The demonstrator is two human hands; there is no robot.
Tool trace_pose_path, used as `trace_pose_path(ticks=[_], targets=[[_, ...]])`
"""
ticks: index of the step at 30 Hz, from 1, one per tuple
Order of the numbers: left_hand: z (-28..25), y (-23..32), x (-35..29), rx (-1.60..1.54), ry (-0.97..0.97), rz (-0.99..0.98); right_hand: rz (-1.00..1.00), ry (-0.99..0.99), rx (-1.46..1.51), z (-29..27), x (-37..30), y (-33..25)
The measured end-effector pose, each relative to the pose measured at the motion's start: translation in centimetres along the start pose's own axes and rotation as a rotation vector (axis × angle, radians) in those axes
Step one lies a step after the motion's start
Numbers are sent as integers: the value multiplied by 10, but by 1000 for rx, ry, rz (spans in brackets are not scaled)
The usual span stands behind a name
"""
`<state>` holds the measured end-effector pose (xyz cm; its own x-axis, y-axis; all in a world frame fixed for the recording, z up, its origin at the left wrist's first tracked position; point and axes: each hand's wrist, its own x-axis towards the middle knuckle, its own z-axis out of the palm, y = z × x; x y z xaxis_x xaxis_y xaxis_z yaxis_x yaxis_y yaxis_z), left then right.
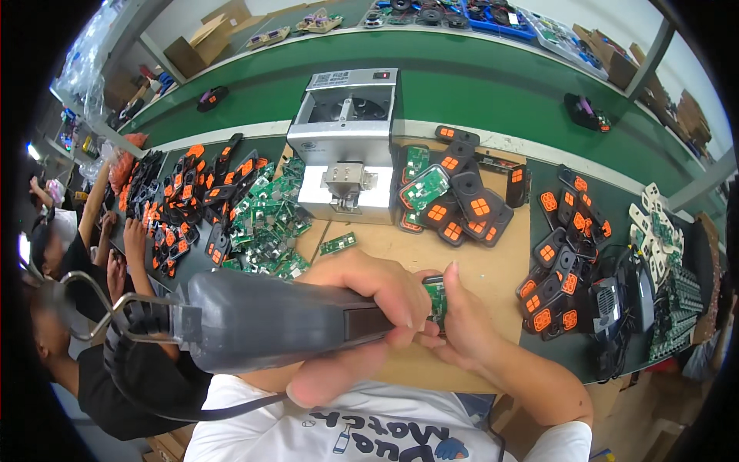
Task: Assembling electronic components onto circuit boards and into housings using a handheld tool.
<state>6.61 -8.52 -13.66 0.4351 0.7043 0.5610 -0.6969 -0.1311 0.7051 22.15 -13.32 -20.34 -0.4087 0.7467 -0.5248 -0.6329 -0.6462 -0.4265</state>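
My left hand [369, 281] is wrapped round a dark grey electric screwdriver [269, 323], which hangs close to the camera. A wire hanging loop and a black cord sit at its left end, and its working tip is hidden behind my fingers. My right hand [469, 323] holds a small green circuit board [436, 300] upright, with the thumb raised beside it. Part of the board is covered by the fingers of both hands. Just beyond my left hand, another circuit board [339, 243] lies on the brown work board [493, 269].
Ahead stands a silver screw feeder [342, 146]. Left of it lie heaped circuit boards [265, 223] and black casings with orange buttons [177, 200]. More casings [469, 204] lie right of it, with another pile [562, 262] farther right. A green conveyor [477, 85] runs behind. Other people [85, 254] sit at left.
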Motion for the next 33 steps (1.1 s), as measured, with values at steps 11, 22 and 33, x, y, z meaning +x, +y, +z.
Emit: trace_pose_path(ticks=[11,22,33], targets=[[-19,11,24,99,-254,-45,-70,-79,144,-1,2,-14],[-72,49,14,1389,-11,-657,-737,140,-475,0,-9,-73],[-79,24,-10,1884,-196,-659,-1082,717,-1434,14,1,-173]])
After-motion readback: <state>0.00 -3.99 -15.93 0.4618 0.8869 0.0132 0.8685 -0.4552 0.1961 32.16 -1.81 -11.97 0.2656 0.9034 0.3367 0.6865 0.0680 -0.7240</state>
